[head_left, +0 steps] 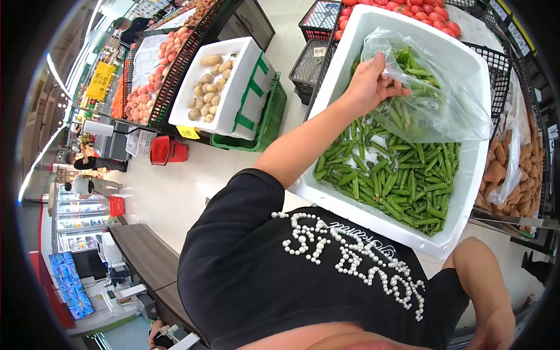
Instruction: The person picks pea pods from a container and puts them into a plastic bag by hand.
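My left hand (373, 84) reaches over a white foam box (338, 52) and grips a clear plastic bag (458, 111) near its upper left side. Green pea pods show through the thin plastic, partly blurred by its folds. Beneath and around the bag, many loose pea pods (402, 186) lie in the box, with some white patches between them. My right hand (496, 332) is low at the bottom right, away from the box. Its fingers are cut off by the frame edge, so their position is hidden.
Tomatoes (417, 11) lie behind the box, and brown produce (504, 169) is at its right. On the left stand a foam box of potatoes (209, 93), a green crate (271, 116) and a red basket (168, 150). A counter (140, 256) is at lower left; people stand farther off.
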Demonstrator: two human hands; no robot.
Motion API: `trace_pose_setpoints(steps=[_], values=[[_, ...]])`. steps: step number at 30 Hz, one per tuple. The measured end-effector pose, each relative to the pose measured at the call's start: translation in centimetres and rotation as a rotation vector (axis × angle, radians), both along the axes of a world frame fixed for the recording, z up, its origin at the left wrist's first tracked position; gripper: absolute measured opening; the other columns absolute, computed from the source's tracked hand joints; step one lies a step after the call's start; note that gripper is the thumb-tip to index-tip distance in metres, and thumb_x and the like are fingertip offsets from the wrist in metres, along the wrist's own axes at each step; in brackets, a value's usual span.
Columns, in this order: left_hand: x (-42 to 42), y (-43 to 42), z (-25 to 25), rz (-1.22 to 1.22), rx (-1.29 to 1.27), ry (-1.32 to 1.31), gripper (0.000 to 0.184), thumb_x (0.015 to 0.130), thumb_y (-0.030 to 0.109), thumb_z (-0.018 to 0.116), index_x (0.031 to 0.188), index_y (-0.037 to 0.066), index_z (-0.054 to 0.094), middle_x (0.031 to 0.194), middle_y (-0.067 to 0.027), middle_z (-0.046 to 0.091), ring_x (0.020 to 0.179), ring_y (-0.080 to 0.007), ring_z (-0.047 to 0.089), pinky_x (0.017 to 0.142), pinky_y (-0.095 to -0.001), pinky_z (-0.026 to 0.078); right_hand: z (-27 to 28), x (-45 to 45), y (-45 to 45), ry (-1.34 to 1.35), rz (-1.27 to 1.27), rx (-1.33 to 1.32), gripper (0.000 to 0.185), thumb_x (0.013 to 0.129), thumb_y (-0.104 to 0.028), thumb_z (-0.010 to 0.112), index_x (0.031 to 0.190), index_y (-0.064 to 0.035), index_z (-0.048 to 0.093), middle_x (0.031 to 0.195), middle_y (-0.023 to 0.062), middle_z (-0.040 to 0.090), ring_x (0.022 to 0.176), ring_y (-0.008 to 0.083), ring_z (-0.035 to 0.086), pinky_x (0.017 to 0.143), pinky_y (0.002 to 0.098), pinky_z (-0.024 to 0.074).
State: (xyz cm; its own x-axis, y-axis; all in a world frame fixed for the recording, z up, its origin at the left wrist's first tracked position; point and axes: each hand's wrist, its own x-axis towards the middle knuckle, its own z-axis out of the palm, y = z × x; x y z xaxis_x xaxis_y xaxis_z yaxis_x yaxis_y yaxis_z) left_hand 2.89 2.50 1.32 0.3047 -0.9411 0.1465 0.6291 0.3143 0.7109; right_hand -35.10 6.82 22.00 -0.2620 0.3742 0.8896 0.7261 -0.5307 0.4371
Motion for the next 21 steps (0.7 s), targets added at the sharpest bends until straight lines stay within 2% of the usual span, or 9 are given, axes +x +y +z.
trace_pose_setpoints(steps=[3,6,9,11,14,21], values=[[0.2,-0.1,0.0,0.007,-0.009,-0.009,0.046,0.105,0.046,0.039,0.089,0.005,0.053,0.066,-0.0003,0.046,0.075,-0.0196,0.062,0.089,-0.0560,0.057,0.2,0.1,-0.3,-0.326,-0.343,-0.121,0.025,0.094,-0.016,0.056,0.072,-0.0052,0.055,0.057,-0.0015,0.050,0.053,0.0130,0.049,0.079,0.0273,0.0519],[0.4,-0.2,-0.3,0.002,-0.013,-0.008,0.046,0.105,0.047,0.039,0.089,0.006,0.053,0.066,-0.0007,0.047,0.075,-0.0198,0.062,0.089,-0.0565,0.057,0.7,2.0,0.3,-0.381,-0.460,-0.229,0.031,0.096,-0.021,0.053,0.068,-0.0088,0.051,0.053,-0.0034,0.046,0.041,0.0081,0.038,0.064,0.0205,0.0469],[0.1,-0.2,-0.2,0.004,-0.026,-0.015,0.046,0.105,0.046,0.039,0.087,0.006,0.053,0.066,-0.0009,0.048,0.075,-0.0202,0.062,0.089,-0.0573,0.057,1.8,4.0,-0.1,-0.368,-0.604,-0.417,0.038,0.098,-0.028,0.047,0.064,-0.0119,0.049,0.048,-0.0063,0.041,0.034,0.0057,0.031,0.051,0.0162,0.0377],[-0.2,0.2,0.6,0.034,0.001,-0.052,0.046,0.105,0.046,0.039,0.080,0.008,0.049,0.064,-0.0009,0.048,0.076,-0.0203,0.062,0.090,-0.0583,0.056,1.7,4.3,-0.1,-0.415,-0.696,-0.446,0.042,0.099,-0.031,0.045,0.061,-0.0138,0.047,0.047,-0.0074,0.039,0.034,0.0062,0.032,0.048,0.0155,0.0357],[-0.1,0.1,0.4,0.062,0.024,-0.026,0.050,0.105,0.044,0.038,0.072,0.007,0.045,0.067,-0.0027,0.048,0.072,-0.0222,0.062,0.085,-0.0576,0.058,1.8,5.4,0.2,-0.474,-0.819,-0.507,0.045,0.099,-0.034,0.042,0.058,-0.0162,0.046,0.046,-0.0084,0.038,0.034,0.0061,0.034,0.046,0.0153,0.0337],[0.0,0.1,0.3,0.060,0.019,-0.047,0.048,0.105,0.044,0.040,0.076,0.007,0.049,0.065,-0.0005,0.047,0.072,-0.0212,0.063,0.086,-0.0579,0.058,1.9,5.2,0.0,-0.555,-0.837,-0.567,0.045,0.099,-0.036,0.040,0.058,-0.0168,0.044,0.047,-0.0092,0.040,0.034,0.0055,0.036,0.044,0.0178,0.0356]])
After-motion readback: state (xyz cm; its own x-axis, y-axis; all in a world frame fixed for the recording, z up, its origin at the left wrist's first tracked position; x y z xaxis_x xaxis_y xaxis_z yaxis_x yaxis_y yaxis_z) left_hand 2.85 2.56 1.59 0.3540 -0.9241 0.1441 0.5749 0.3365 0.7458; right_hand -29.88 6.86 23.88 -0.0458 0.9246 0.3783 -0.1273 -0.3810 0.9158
